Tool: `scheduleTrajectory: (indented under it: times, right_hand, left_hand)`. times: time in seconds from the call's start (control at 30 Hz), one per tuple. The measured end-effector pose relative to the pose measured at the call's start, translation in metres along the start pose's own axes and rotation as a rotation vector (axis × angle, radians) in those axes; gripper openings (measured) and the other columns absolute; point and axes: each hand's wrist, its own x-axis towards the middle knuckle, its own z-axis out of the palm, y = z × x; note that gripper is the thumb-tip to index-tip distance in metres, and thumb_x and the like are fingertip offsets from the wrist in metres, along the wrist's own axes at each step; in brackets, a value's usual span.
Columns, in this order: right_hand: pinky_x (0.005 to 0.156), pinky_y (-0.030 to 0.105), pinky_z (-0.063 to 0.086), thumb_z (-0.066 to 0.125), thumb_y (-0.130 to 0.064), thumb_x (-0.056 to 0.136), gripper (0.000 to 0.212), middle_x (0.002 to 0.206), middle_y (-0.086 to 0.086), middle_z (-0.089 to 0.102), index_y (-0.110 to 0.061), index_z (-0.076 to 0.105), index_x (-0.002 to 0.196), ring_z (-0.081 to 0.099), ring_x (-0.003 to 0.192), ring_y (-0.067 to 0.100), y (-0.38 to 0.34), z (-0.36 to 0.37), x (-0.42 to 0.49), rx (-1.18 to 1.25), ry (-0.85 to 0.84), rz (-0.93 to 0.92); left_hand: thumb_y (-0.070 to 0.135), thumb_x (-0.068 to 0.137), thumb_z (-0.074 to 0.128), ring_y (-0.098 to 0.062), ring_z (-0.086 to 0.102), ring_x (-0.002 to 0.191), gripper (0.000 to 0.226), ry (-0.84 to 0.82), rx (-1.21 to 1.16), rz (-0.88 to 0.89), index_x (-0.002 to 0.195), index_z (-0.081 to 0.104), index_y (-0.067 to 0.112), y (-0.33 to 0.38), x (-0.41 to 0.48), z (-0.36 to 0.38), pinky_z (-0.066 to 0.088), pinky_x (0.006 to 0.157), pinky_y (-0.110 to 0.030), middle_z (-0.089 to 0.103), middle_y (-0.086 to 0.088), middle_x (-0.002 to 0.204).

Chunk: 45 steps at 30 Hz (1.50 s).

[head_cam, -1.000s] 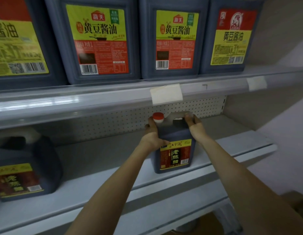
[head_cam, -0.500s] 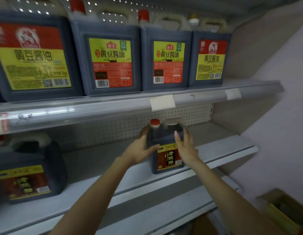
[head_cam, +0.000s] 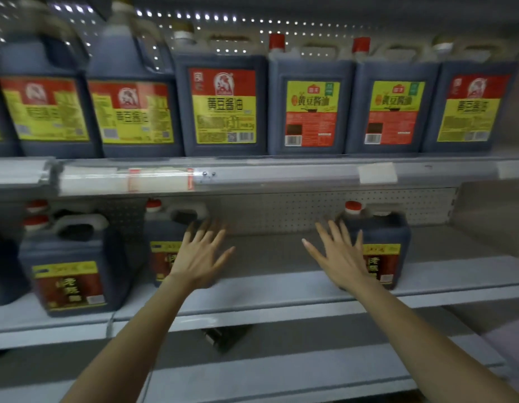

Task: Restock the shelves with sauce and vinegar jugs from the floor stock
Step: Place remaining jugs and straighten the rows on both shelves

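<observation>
Lower shelf (head_cam: 270,257): a bare stretch lies between the jugs standing on it. I judge the next jug should go there, upright, label to the front.
Soy sauce jugs (head_cam: 310,112): a full row on the shelf above.
Vinegar jug (head_cam: 392,237): upright at the right, near the front edge.
Left hand (head_cam: 197,257): fingers spread wide, holds nothing.
Right hand (head_cam: 339,260): fingers spread, empty, just in front of the Vinegar jug.

1. I was looking into a shop aisle: a metal shelf (head_cam: 267,266) with a pegboard back (head_cam: 281,213) ran behind both my hands.
2. Above my left hand (head_cam: 198,257), near-identical soy sauce jugs (head_cam: 225,106) stood in a row, with labels and barcodes facing out.
3. Above my right hand (head_cam: 339,257), a clear price strip (head_cam: 281,177) carried paper tags (head_cam: 377,173).
4. Matching vinegar jugs (head_cam: 392,237) stood just beside each hand.
</observation>
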Motion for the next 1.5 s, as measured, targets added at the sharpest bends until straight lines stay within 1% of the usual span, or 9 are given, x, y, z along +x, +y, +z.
scheduleTrajectory:
  times: [0.13, 0.3, 0.43, 0.57, 0.73, 1.0, 1.17, 1.33, 1.5]
  right_hand:
    - [0.113, 0.06, 0.0, -0.028, -0.082, 0.059, 0.113, 0.16, 0.001, 0.007, -0.03, 0.011, 0.152, 0.008, 0.147, 0.028, -0.045, 0.006, 0.011, 0.024, -0.009, -0.086]
    - [0.113, 0.059, 0.003, -0.007, -0.081, 0.072, 0.095, 0.161, 0.0, 0.0, -0.032, 0.004, 0.153, 0.003, 0.147, 0.028, -0.103, 0.012, 0.031, 0.033, -0.039, -0.224]
    - [0.113, 0.057, -0.005, 0.01, -0.078, 0.084, 0.081, 0.16, -0.002, -0.014, -0.035, -0.006, 0.151, -0.006, 0.148, 0.026, -0.147, 0.023, 0.051, 0.004, -0.027, -0.309]
    - [0.111, 0.052, -0.014, 0.028, -0.071, 0.088, 0.082, 0.157, -0.004, -0.025, -0.039, -0.03, 0.135, -0.015, 0.146, 0.025, -0.176, 0.033, 0.064, 0.034, -0.037, -0.371]
    - [0.113, 0.052, -0.008, 0.041, -0.07, 0.086, 0.092, 0.154, -0.004, -0.031, -0.043, -0.032, 0.135, -0.017, 0.145, 0.026, -0.193, 0.049, 0.081, 0.093, -0.068, -0.416]
    - [0.114, 0.06, 0.01, 0.068, -0.059, 0.076, 0.11, 0.153, -0.004, -0.034, -0.054, -0.024, 0.136, -0.012, 0.146, 0.032, -0.217, 0.077, 0.098, 0.23, -0.137, -0.445]
    - [0.109, 0.047, 0.035, 0.078, -0.047, 0.072, 0.109, 0.155, -0.012, -0.023, -0.063, -0.009, 0.137, 0.01, 0.145, 0.031, -0.225, 0.085, 0.108, 0.468, -0.191, -0.416]
    - [0.104, 0.035, 0.036, 0.077, -0.055, 0.07, 0.099, 0.153, -0.004, 0.003, -0.047, 0.013, 0.145, 0.022, 0.14, 0.031, -0.224, 0.079, 0.119, 0.518, -0.182, -0.432]
    - [0.104, 0.029, 0.032, 0.078, -0.05, 0.072, 0.095, 0.151, -0.004, 0.002, -0.042, 0.019, 0.146, 0.021, 0.139, 0.028, -0.224, 0.075, 0.116, 0.519, -0.208, -0.421]
  left_hand:
    - [0.064, 0.075, -0.014, -0.022, -0.003, 0.148, 0.088, 0.032, -0.025, -0.116, 0.152, -0.001, 0.023, -0.042, -0.02, -0.001, 0.005, 0.117, -0.046, -0.005, -0.002, 0.159]
    - [0.075, 0.066, -0.027, -0.021, -0.022, 0.14, 0.088, 0.05, -0.058, -0.17, 0.141, -0.022, 0.028, -0.086, -0.025, 0.007, -0.015, 0.113, -0.039, -0.031, -0.001, 0.147]
    - [0.071, 0.08, 0.006, -0.022, -0.015, 0.146, 0.08, 0.075, -0.229, -0.223, 0.141, -0.024, 0.029, -0.116, -0.017, 0.014, -0.011, 0.115, -0.034, -0.027, -0.002, 0.153]
    - [0.05, 0.09, 0.055, -0.027, 0.0, 0.147, 0.098, 0.094, -0.54, -0.291, 0.148, -0.019, 0.022, -0.138, 0.006, 0.017, 0.01, 0.117, -0.042, -0.013, -0.007, 0.159]
    - [0.024, 0.079, 0.075, -0.032, 0.013, 0.144, 0.114, 0.096, -0.79, -0.252, 0.148, -0.015, 0.017, -0.147, 0.033, 0.018, 0.025, 0.113, -0.045, 0.004, -0.012, 0.158]
    - [0.016, 0.057, 0.091, -0.03, 0.015, 0.143, 0.132, 0.013, -0.715, -0.049, 0.148, -0.005, 0.005, -0.181, 0.045, 0.024, 0.02, 0.115, -0.034, 0.014, -0.015, 0.154]
    - [0.007, 0.056, 0.09, -0.018, 0.021, 0.138, 0.129, 0.033, -0.826, -0.106, 0.146, -0.002, 0.006, -0.183, 0.044, 0.028, 0.02, 0.098, -0.008, 0.02, -0.01, 0.151]
    - [0.016, 0.055, 0.091, -0.024, 0.021, 0.142, 0.133, -0.02, -0.806, -0.133, 0.146, -0.004, 0.005, -0.184, 0.045, 0.028, 0.022, 0.108, -0.023, 0.02, -0.011, 0.152]
    - [0.017, 0.063, 0.088, -0.025, 0.023, 0.141, 0.125, -0.058, -0.769, -0.191, 0.147, -0.003, 0.004, -0.178, 0.041, 0.026, 0.023, 0.108, -0.024, 0.021, -0.011, 0.153]
